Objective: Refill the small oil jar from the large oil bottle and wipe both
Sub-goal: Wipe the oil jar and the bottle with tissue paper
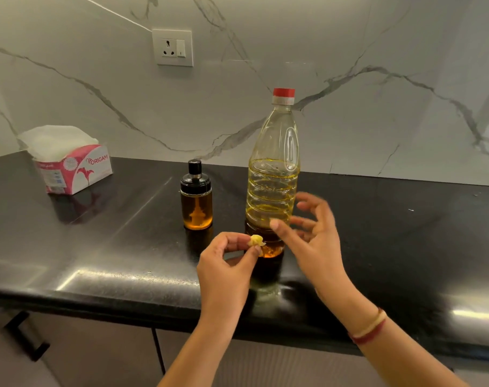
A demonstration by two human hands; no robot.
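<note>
With the tissue wad [256, 240] pinched in the left hand [226, 266] and the right hand [316, 243] spread empty, the capped bottle [272, 163], right of the jar [196, 205], is best steadied low while wiped.

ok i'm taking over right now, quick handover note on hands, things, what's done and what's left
Left hand pinches a crumpled yellowish tissue wad. Right hand open, holding nothing, beside the large oil bottle near its base.
Small oil jar lidded, nearly full, standing left of the bottle, which is capped. Tissue box at far left of the counter.
Done, apparently: refill, both closed. Left: wiping can't be confirmed for both; check, then bin the wad.
</note>
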